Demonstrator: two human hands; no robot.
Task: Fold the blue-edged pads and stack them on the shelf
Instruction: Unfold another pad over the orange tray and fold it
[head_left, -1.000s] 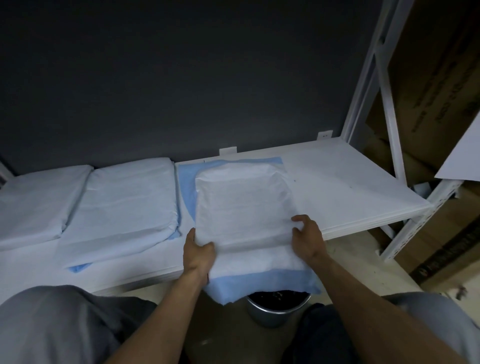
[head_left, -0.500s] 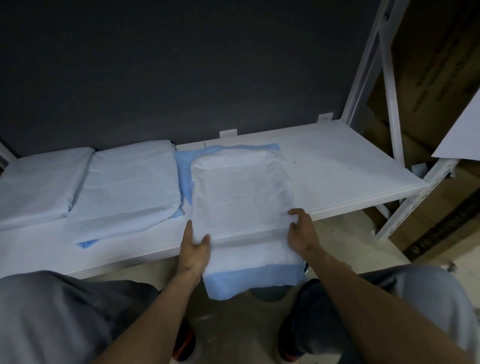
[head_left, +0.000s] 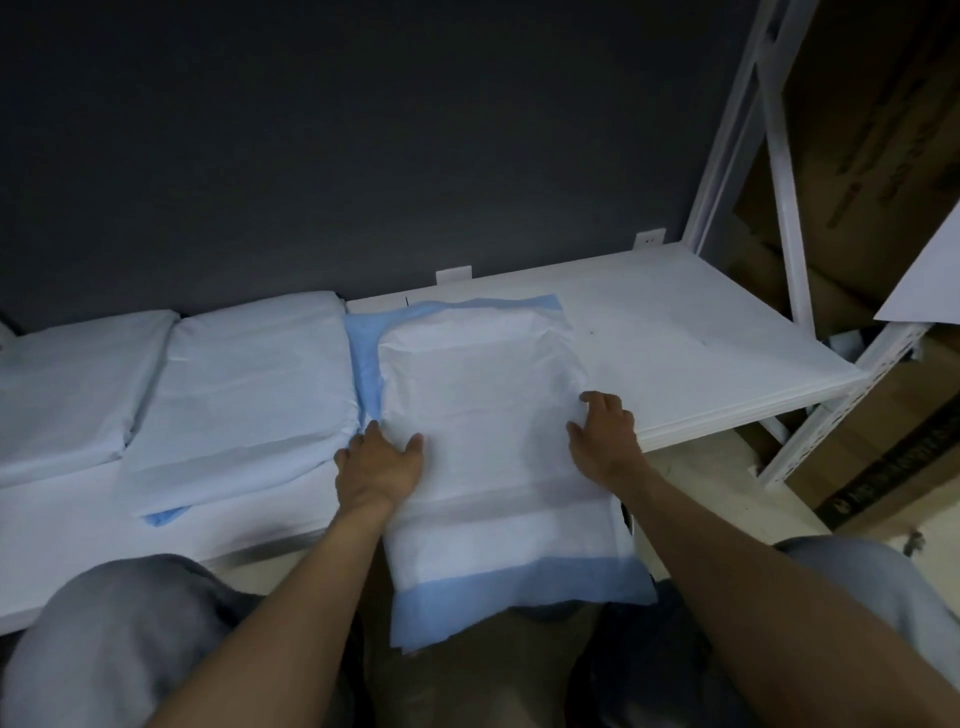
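A white pad with blue edges (head_left: 488, 415) lies on the white shelf (head_left: 701, 343), its near end hanging over the front edge toward my knees. My left hand (head_left: 376, 465) rests on the pad's left side with fingers spread flat. My right hand (head_left: 602, 436) presses on its right side near the shelf edge, fingers slightly bent on the surface. Two folded pads lie to the left: one (head_left: 244, 395) beside the working pad, another (head_left: 72, 384) at the far left.
A dark wall backs the shelf. A white metal upright (head_left: 779, 208) and brace stand at the right, with cardboard boxes (head_left: 883, 156) behind them. My knees (head_left: 119, 639) are below the shelf's front edge.
Both hands have slid forward onto the pad, from gripping its sides to lying flat on top. The pad has shifted a little farther onto the shelf.
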